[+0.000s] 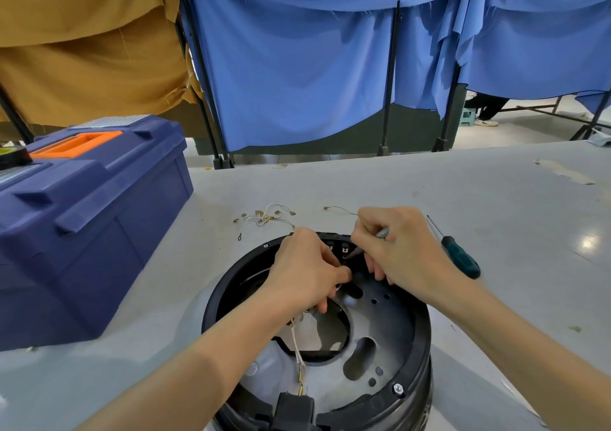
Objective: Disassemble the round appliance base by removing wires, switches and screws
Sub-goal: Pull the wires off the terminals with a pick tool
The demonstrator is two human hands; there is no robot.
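Note:
The round appliance base (pixel 415 341), a black ring around a grey metal plate, lies on the grey table in front of me. My left hand (pixel 304 272) reaches inside its far part, fingers curled on a white wire (pixel 297 348) that runs down to brass terminals near a black connector block (pixel 294 407). My right hand (pixel 403 248) grips a thin grey metal tool (pixel 382 233), its tip hidden among small black switches (pixel 344 248) on the far rim. A hex screw (pixel 398 388) sits on the near right rim.
Loose white wires with brass terminals (pixel 264 217) and a single thin wire (pixel 340 209) lie on the table beyond the base. A green-handled screwdriver (pixel 458 255) lies to the right. A blue toolbox (pixel 82 219) with an orange handle stands at left. Blue and tan cloths hang behind.

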